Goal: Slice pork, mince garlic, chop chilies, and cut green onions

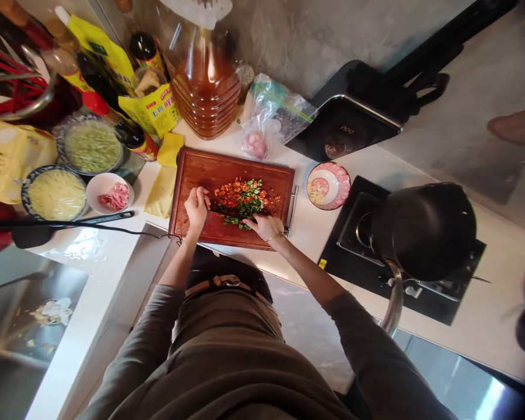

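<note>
Left hand (pixel 196 207) is curling shut beside the chopped peppers (pixel 242 200), right hand (pixel 266 226) gripping something, can't tell what; keeping those fingertips tucked back seems smart.

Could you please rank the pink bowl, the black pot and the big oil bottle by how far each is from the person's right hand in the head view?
From the right hand:
1. Pink bowl, just past the cutting board's right end.
2. Black pot, farther right on the stove.
The oil bottle, at the back by the wall, looks about as far as the pot; too close to call.
</note>
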`<state>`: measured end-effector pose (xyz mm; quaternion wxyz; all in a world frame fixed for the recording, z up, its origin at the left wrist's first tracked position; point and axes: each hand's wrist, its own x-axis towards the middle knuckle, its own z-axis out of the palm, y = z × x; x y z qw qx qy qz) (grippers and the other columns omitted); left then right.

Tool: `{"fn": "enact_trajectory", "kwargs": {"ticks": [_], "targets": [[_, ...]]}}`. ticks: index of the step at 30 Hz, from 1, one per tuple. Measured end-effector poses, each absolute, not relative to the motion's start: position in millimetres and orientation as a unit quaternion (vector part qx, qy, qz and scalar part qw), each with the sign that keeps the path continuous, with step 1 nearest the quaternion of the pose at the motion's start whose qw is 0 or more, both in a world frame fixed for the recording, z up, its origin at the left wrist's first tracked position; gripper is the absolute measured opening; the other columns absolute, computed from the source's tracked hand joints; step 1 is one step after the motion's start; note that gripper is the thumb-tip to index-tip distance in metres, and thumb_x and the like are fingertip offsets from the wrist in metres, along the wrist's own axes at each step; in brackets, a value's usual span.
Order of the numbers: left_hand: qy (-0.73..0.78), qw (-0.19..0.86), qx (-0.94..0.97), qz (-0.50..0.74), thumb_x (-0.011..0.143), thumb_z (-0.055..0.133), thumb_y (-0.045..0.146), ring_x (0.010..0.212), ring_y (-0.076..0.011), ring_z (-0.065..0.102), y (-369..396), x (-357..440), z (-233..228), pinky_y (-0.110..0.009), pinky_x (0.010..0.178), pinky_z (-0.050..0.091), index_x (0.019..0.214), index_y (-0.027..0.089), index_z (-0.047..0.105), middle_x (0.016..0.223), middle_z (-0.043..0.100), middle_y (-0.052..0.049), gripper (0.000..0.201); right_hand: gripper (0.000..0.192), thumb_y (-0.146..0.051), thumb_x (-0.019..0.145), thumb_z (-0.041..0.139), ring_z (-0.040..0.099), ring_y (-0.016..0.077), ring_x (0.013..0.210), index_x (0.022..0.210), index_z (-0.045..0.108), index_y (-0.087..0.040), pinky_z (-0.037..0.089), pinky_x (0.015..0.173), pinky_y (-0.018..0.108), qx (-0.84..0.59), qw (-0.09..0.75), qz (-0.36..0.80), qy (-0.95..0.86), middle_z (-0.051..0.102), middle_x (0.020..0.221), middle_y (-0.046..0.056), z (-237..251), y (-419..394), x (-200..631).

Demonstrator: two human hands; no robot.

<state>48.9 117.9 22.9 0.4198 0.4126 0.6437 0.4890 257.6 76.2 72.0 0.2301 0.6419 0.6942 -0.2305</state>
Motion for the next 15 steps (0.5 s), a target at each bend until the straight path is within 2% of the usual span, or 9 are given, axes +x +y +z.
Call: {"fn": "enact_trajectory", "kwargs": {"ticks": [10,15], "targets": [[0.595,0.479,0.362,0.535,0.085,0.041,0.06,0.036,-0.0047,0.04,133.3,70.3,29.3,-0.017,0.04,0.031,0.074,0.018,0.051,0.043,0.045,0.007,0.044,0.083,-0.077,0.079,0.01,0.067,0.022,0.085,0.096,0.071,-0.024,0.043,0.068,0.029,0.647,0.25,-0.227,0.684,0.073,0.091,0.011,111.5,98.3,281.2],[0.595,0.476,0.337,0.552,0.086,0.039,0.059,0.037,-0.0053,0.04,131.7,95.5,16.8,-0.018,0.04,0.03,0.074,0.019,0.05,0.045,0.044,0.007,0.044,0.08,-0.077,0.08,0.014,0.066,0.0232,0.088,0.093,0.072,-0.023,0.043,0.071,0.03,0.633,0.258,-0.216,0.697,0.072,0.092,0.011,101.7,111.8,305.3]]}}
